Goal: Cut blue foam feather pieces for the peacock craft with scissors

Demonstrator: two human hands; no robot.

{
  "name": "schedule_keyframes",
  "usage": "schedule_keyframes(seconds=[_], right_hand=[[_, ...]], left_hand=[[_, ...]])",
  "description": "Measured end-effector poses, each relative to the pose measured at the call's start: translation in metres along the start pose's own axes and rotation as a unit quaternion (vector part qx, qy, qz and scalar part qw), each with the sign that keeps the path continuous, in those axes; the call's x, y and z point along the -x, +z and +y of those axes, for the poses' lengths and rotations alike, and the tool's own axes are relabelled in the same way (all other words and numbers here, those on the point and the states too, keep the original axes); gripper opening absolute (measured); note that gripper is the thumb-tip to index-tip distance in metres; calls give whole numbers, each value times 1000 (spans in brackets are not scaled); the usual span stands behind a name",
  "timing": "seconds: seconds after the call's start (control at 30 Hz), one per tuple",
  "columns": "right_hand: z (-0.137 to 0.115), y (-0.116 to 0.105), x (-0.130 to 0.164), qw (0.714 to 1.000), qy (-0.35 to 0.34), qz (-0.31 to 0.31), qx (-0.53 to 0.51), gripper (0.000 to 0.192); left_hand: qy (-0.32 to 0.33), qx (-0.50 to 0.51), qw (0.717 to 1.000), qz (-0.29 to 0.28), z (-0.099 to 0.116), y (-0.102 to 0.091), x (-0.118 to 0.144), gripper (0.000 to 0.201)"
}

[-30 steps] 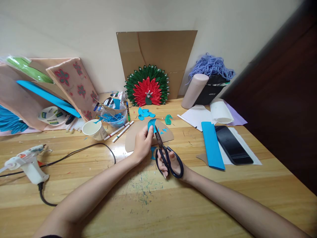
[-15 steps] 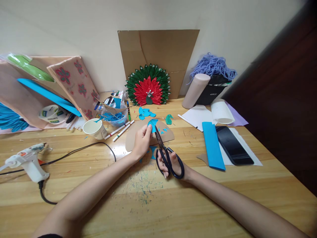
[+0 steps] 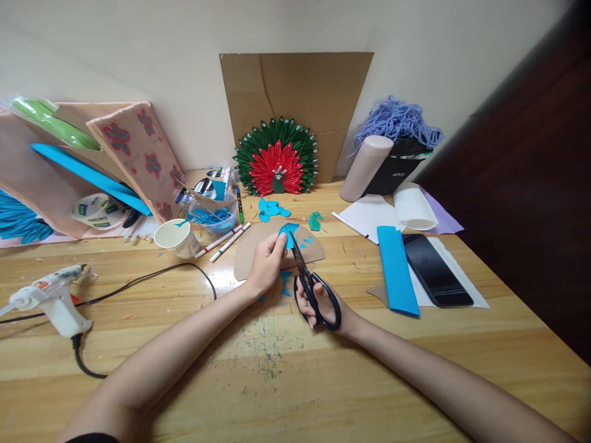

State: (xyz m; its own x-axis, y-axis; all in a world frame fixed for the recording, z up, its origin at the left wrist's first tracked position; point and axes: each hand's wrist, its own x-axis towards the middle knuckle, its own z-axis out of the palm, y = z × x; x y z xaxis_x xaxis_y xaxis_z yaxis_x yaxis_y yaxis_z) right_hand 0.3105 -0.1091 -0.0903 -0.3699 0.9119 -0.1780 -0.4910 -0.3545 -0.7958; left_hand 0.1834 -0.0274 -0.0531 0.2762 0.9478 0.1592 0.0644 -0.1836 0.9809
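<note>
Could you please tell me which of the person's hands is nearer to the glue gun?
Left. The left hand is closer to the glue gun; the right hand, holding scissors, lies farther away.

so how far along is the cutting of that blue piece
Partly done. Blue offcuts already lie on the wooden table below the hands. In hand: the left hand pinches a small blue piece while the right hand works black scissors along its edge. Left: the piece is not yet cut free, and a blue strip lies uncut.

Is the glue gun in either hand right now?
No: the glue gun lies on the table's far left, while the left hand holds blue paper and the right hand works scissors.
</note>
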Motion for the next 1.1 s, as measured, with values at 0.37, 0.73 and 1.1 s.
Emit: schedule_keyframes(seconds=[0.37,0.73,1.1], right_hand=[[-9,-4,-1,998,50,-14,33,63],[-6,-11,-3,995,50,-64,51,74],[-9,-9,-4,996,71,-53,22,69]], left_hand=[[-20,45,999,17,0,-7,-9,38],[-28,23,999,-32,-5,-10,-11,38],[-35,42,998,-41,-3,-10,-11,37]])
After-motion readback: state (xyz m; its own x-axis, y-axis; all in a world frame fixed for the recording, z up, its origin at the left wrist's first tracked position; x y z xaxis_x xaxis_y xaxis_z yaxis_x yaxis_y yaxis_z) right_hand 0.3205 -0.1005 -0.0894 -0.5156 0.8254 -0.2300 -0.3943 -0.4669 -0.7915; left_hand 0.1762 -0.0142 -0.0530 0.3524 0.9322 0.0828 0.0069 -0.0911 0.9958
